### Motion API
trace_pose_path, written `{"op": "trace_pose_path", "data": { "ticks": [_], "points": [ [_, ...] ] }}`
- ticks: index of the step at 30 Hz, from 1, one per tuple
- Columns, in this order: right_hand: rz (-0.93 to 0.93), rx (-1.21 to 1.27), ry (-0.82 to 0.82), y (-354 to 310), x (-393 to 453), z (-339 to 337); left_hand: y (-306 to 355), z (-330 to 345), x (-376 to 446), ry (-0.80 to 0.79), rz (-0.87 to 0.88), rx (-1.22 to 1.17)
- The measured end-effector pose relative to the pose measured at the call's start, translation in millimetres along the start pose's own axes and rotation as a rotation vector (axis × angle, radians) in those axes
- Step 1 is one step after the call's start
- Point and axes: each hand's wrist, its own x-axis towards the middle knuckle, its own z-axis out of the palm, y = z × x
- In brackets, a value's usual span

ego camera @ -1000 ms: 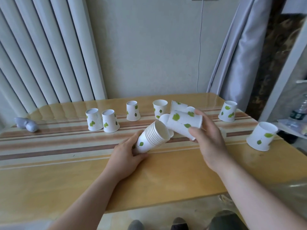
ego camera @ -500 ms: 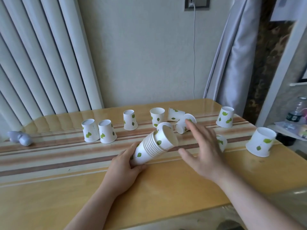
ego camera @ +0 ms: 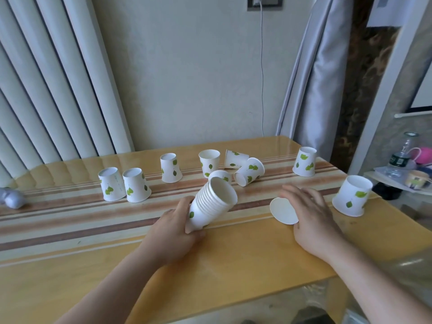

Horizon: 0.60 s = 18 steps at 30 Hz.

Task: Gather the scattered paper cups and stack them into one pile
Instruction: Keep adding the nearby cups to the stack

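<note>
Left hand [ego camera: 174, 226], palm toward the right, wrapped around the narrow bottom end of the stack of cups [ego camera: 211, 205]. Stack tilted, open mouths pointing up and away toward the far edge of the table [ego camera: 70, 265], near the middle of the table. Right hand [ego camera: 311, 216] lowered onto a single cup [ego camera: 283, 210] lying on its side just right of the stack, fingers curled over its body, thumb below; only the round white end showing, so cannot tell how firm the hold is.

Half a second ago: right hand open in the air with fingers spread, just beside the stack mouth; now down on the table over the lying cup. One second ago: same hand bringing a cup to the stack. Left hand holding the stack in the same way in all three moments.

Loose cups counted: ten. Two touching near the far left, upside down [ego camera: 111, 183] [ego camera: 136, 184]; one upside down behind them [ego camera: 170, 167]; one upright [ego camera: 209, 162]; two lying on their sides [ego camera: 235, 159] [ego camera: 249, 171]; one behind the stack, mostly hidden [ego camera: 219, 177]; one upside down at the far right edge [ego camera: 304, 161]; one near the right edge [ego camera: 353, 198]; one under the right hand.
</note>
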Motion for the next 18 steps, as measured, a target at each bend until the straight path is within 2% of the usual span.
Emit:
{"op": "trace_pose_path", "data": {
  "ticks": [2,4,5,7,9,12,14,18],
  "points": [
    [-0.032,-0.012,0.005,-2,2,-1,7,5,10,-0.018,0.003,-0.026],
    [-0.007,0.03,0.028,-3,5,-3,10,13,16,0.045,-0.011,-0.08],
    [0.052,0.126,0.064,-6,7,-5,10,18,17,0.1,-0.016,-0.101],
    [0.242,0.51,0.154,-21,13,-14,9,25,16,0.17,0.016,-0.103],
    [0.432,1.032,0.222,-41,22,-23,9,28,14,0.182,0.075,-0.064],
    [0.563,1.615,0.193,-61,39,-28,9,27,12,0.214,0.076,-0.044],
    [0.527,1.709,0.093,-75,47,-28,11,24,10,0.228,0.065,-0.054],
    [0.452,1.516,-0.041,-100,50,-15,10,20,10,0.239,0.036,-0.088]
  ]
}}
